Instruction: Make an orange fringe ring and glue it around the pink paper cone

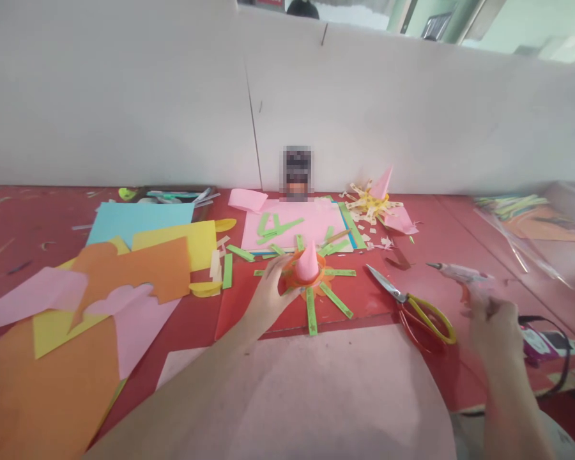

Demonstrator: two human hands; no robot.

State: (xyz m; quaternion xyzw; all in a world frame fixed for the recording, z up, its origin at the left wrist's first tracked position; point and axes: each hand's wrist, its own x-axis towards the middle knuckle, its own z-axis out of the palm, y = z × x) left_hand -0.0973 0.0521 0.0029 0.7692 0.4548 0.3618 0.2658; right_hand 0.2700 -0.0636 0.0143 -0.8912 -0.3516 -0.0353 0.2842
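My left hand is closed around the side of an orange paper ring, out of which a pink paper cone rises. Orange scalloped paper spreads under the ring, and green paper strips fan out from it like rays. This paper craft rests on a red sheet. On the right, my right hand is wrapped round the handle of a hot glue gun, whose nozzle points left. Between the two hands lie scissors with one yellow and one red handle, blades slightly apart.
Coloured paper sheets overlap at the left. A pink sheet with loose green strips lies behind the craft. Another cone craft stands at the back among scraps. A purple-and-white object with a black cord sits at far right.
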